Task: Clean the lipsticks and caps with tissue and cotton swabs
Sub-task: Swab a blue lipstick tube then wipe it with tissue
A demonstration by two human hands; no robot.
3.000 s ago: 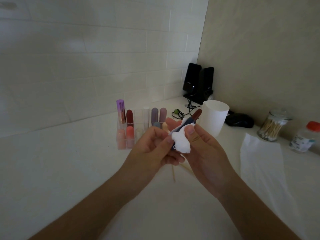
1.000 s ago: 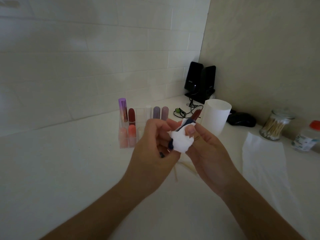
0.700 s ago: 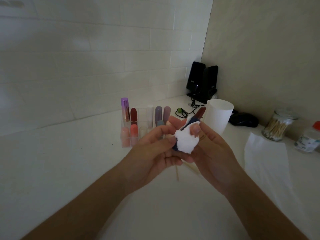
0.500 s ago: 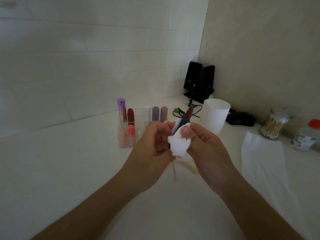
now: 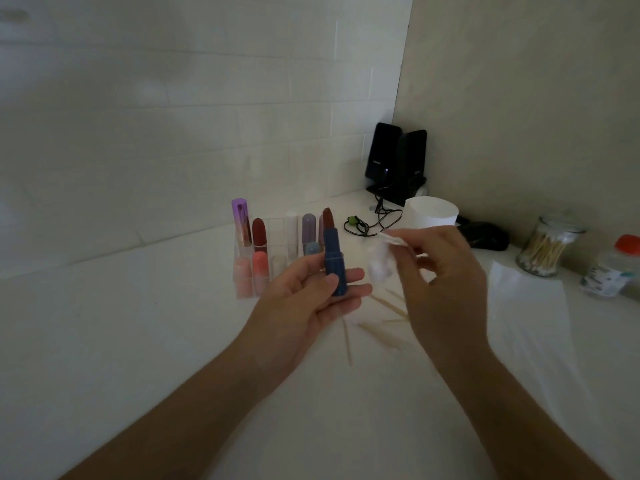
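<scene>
Because both forearms reach in from the near edge, the bare tabletop [image 5: 138, 323] on the left offers the most free room for moving. Above its middle, the left hand [image 5: 304, 296] holds a blue-cased lipstick [image 5: 333, 258] upright. The thumb presses on the lower case and the fingers curl loosely behind it, probably to keep the exposed dark-red bullet pointing up and away from skin.

Just beside it but not touching, the right hand [image 5: 440, 278] pinches a crumpled tissue wad [image 5: 381, 263] between thumb and fingertips. This hand is motion-blurred, so the exact finger positions are hard to read. With tissue and tube apart, I judge the case is either wiped or due another pass.

Under the hands several used swab sticks [image 5: 388, 306] lie scattered flat, a likely nuisance if anything is set down there. To the right a flat tissue sheet [image 5: 530, 323] is spread on the tabletop within easy reach.

Farther back, a clear rack [image 5: 277, 230] stands lipsticks in two rows, some slots apparently vacant. It sits close behind the held tube, so a careless forward move could knock it. Behind the right hand is a white cup [image 5: 431, 216]. A jar of cotton swabs [image 5: 549, 247] and a red-capped bottle [image 5: 613, 271] stand near the right wall. Black speakers [image 5: 396, 164] and a tangled cable [image 5: 370, 223] fill the far corner.
</scene>
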